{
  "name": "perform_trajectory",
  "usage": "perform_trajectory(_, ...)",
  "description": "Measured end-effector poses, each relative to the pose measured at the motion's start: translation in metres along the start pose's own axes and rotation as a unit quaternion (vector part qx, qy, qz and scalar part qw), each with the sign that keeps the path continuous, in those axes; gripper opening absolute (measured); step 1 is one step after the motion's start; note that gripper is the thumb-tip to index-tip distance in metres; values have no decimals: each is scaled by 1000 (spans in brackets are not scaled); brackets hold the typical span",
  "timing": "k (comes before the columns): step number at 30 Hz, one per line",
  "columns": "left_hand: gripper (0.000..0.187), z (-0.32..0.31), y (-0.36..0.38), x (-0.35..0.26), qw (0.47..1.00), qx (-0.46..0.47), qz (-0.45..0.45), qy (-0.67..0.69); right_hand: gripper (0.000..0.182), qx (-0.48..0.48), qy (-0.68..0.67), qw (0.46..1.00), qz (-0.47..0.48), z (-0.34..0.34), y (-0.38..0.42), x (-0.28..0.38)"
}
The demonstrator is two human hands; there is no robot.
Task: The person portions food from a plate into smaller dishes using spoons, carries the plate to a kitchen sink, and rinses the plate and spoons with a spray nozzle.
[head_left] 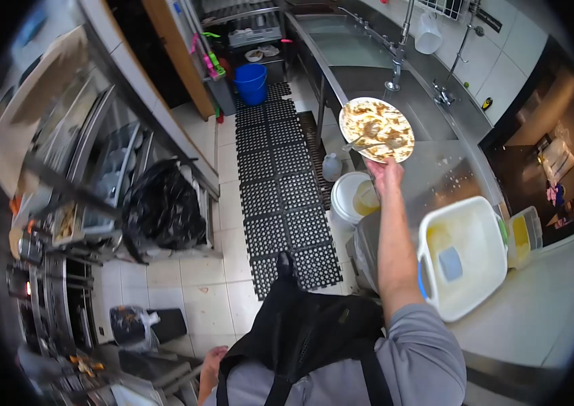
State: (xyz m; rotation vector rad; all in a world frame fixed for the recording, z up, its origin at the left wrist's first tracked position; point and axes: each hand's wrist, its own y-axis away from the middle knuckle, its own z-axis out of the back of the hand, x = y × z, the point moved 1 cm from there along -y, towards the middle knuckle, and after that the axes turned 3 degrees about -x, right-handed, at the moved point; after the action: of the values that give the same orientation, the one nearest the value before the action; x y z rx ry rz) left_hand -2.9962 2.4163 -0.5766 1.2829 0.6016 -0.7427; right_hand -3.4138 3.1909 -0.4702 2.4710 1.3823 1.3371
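Observation:
My right hand [387,177] grips the near rim of a white plate [354,111], held out over the front edge of the steel sink counter. The plate is smeared with brown and pale food remains. Two pieces of cutlery [368,145], at least one looking like a spoon, lie on it with their handles toward the left rim. Below the plate stand a white bucket [345,196] and a clear plastic jug [331,167]. My left hand [214,360] hangs low beside my apron, apart from any object; its fingers are too small and partly hidden to read.
A white tub [463,298] with a blue sponge [449,263] sits on the right counter. Beyond are a water-filled sink [348,40] and a tap [395,68]. A black rubber mat [280,183] covers the floor, with a blue bucket [251,84] at its end. Shelving [98,149] stands left.

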Motion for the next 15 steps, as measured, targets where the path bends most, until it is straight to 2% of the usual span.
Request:
perform_trajectory(1,26,4,-52,-40,993,3,114,2,38,-12,20,1000,17,0,-14,13)
perform_trajectory(2,26,-13,-135,-77,995,10,101,4,37,-6,38,999,33,7,-75,13)
perform_trajectory(3,27,-39,-184,-159,935,-6,-72,-348,39,-29,61,997,37,11,-87,26)
perform_trajectory(4,31,-47,-251,-215,905,15,-107,-412,39,-36,69,996,43,17,-100,38)
perform_trajectory(5,34,-74,-307,-277,906,-10,-223,-360,39,-50,73,995,42,21,-112,50)
perform_trajectory(6,31,-120,-341,-369,912,30,-286,-293,39,-67,76,994,40,26,-118,62)
perform_trajectory(7,32,-162,-331,-428,906,-23,-292,-307,39,-53,79,995,3,28,-144,27)
perform_trajectory(8,35,-216,-363,-500,895,3,-379,-234,39,-69,82,994,2,23,-158,34)
perform_trajectory(9,33,-267,-398,-556,865,30,-439,-242,39,-67,85,994,4,32,-174,41)
perform_trajectory(11,32,-371,-408,-678,824,87,-510,-231,41,-106,85,991,-20,14,-185,53)
perform_trajectory(13,31,-466,-426,-756,785,153,-559,-217,41,-104,84,990,-42,5,-217,57)
perform_trajectory(14,31,-507,-434,-762,776,159,-573,-211,41,-79,87,991,-61,17,-247,36)
perform_trajectory(15,30,-556,-442,-788,765,188,-578,-215,41,-95,74,991,-61,18,-267,36)
